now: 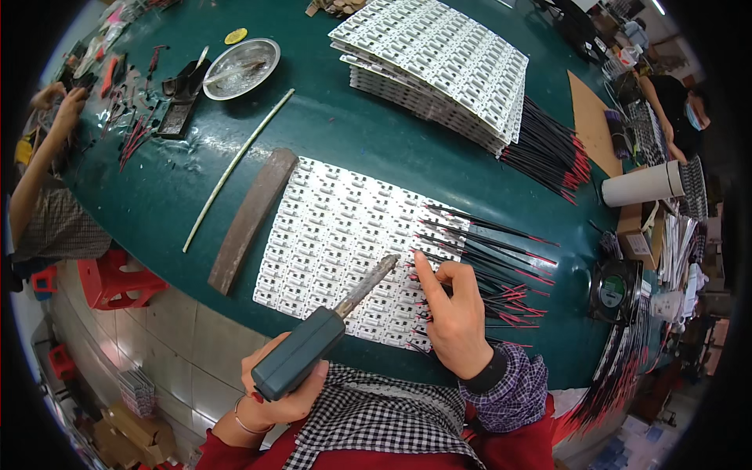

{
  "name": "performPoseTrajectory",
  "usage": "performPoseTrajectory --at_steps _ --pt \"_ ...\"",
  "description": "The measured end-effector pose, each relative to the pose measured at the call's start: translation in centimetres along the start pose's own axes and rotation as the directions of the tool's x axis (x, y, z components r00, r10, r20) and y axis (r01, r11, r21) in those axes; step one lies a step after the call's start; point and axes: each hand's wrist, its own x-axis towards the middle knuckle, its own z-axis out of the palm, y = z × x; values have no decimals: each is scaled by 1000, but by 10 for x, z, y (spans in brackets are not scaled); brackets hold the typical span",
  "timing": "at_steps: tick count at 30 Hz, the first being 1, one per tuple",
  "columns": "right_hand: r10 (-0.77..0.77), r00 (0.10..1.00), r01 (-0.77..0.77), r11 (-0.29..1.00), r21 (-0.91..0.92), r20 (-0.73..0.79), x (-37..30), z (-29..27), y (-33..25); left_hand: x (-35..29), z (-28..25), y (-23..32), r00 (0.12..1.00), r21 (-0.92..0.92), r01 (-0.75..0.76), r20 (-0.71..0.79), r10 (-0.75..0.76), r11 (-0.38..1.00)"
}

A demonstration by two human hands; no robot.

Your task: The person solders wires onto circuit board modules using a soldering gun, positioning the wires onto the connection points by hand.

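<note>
On the green tabletop [313, 113], a white circuit-board panel [345, 235] lies flat beneath a soldering iron [313, 341] gripped by the left hand [294, 403]; the right hand [458, 317] extends its index finger, others curled, beside black wires [493, 291]. Sound joints likely need wires held motionless under brief heat.

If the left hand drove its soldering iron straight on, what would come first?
Probably the white circuit board at the tip of the soldering iron; black wires lie just beyond. Depth is unclear; the tip may already touch.
</note>
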Motion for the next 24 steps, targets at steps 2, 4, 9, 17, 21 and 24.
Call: performPoseTrajectory --at_steps 2,4,9,17,21,24 --pt "-16 1000 16 1000 4 17 0 -1 1 -1 0 1 1000 -4 6 -7 -6 1000" --pt "-31 999 31 999 8 33 -1 0 2 -3 0 0 1000 -17 5 1 -5 1000" --pt "-95 995 95 995 6 -10 -2 0 2 -2 -4 9 998 2 54 39 -54 999" --pt "-125 992 125 992 -7 -9 -2 3 3 4 -6 13 992 85 -36 122 26 996" --pt "-134 991 134 990 -39 9 -3 4 3 5 -5 12 992 39 -35 123 30 999" --pt "-142 990 142 989 -48 6 -4 5 3 6 -3 11 994 12 -47 102 45 999"
